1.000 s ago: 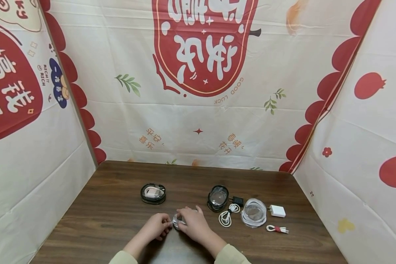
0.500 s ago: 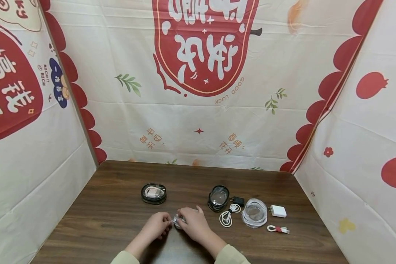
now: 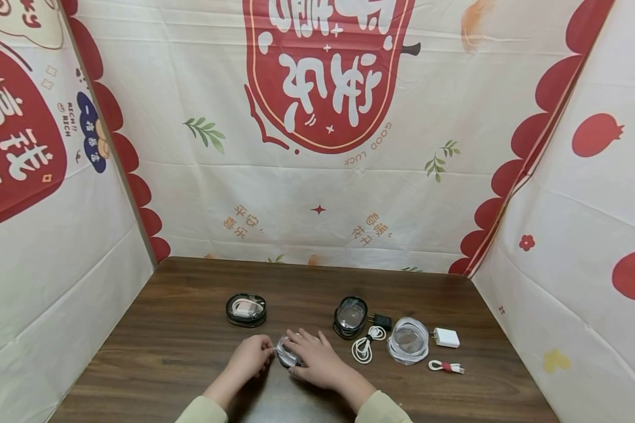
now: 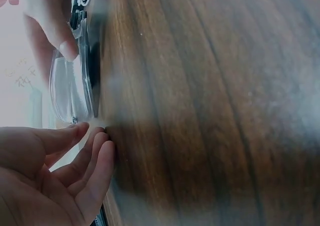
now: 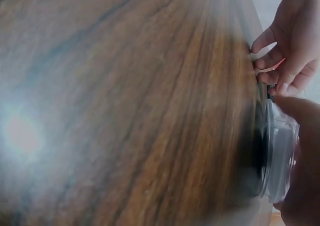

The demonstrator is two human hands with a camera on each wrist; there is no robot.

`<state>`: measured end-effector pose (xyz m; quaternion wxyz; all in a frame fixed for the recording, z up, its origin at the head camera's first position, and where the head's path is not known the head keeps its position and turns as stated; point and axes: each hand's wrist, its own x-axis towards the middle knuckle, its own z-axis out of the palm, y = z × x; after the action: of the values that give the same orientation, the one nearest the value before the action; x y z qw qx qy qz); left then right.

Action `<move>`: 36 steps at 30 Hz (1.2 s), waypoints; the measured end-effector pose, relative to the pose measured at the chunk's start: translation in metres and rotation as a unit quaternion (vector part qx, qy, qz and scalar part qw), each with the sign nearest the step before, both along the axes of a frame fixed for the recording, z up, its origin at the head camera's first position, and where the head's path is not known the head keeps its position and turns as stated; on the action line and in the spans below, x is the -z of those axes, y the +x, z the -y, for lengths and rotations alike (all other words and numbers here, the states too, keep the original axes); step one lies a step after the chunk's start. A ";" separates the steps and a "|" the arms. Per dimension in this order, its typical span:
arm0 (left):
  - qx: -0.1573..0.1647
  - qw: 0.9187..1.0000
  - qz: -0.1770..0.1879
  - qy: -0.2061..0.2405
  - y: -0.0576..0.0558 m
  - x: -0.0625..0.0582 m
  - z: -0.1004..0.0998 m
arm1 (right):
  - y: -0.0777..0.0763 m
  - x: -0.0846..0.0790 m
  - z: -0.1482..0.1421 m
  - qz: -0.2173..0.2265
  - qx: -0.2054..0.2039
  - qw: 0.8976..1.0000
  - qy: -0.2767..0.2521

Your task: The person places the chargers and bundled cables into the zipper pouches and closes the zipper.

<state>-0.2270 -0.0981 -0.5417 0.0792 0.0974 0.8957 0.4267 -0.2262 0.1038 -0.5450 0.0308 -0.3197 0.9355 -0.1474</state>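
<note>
A small clear zip case point(image 3: 286, 354) lies on the table between my two hands. My left hand point(image 3: 251, 357) is at its left end, thumb and fingertips pinching the small zipper pull point(image 4: 75, 120). Spread over the top and right side of the case is my right hand point(image 3: 317, 359), its fingers fairly straight. Much of the case is hidden under that hand in the head view. Through the clear wall point(image 5: 280, 156), the right wrist view shows a pale block-like thing inside.
A black-rimmed clear case point(image 3: 246, 310) with a pale charger and cable stands at back left. To the right are another black-rimmed case point(image 3: 350, 316), a black plug point(image 3: 383, 322), a coiled white cable point(image 3: 363, 349), a white-rimmed case point(image 3: 408, 341), a white charger point(image 3: 447, 338) and a red-tied cable point(image 3: 444, 366).
My right hand has shifted slightly to the right and its fingers have spread flatter over the case, showing more of it. My left hand stays at the left end, slightly farther forward.
</note>
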 end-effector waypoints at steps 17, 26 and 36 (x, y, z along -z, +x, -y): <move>0.065 0.997 0.025 0.041 0.011 0.002 -0.001 | 0.002 0.008 -0.001 -0.002 -0.017 0.999 0.032; 0.072 0.996 0.026 0.044 0.015 0.002 -0.007 | 0.002 0.007 0.001 -0.006 -0.017 0.999 0.040; 0.080 0.992 0.059 0.083 0.017 0.005 -0.012 | 0.004 0.009 -0.001 -0.009 -0.004 0.999 0.046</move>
<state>-0.2103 -0.0861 -0.5467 0.1572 0.1498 0.8401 0.4970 -0.2222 0.1052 -0.5543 0.0372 -0.3228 0.9403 -0.1016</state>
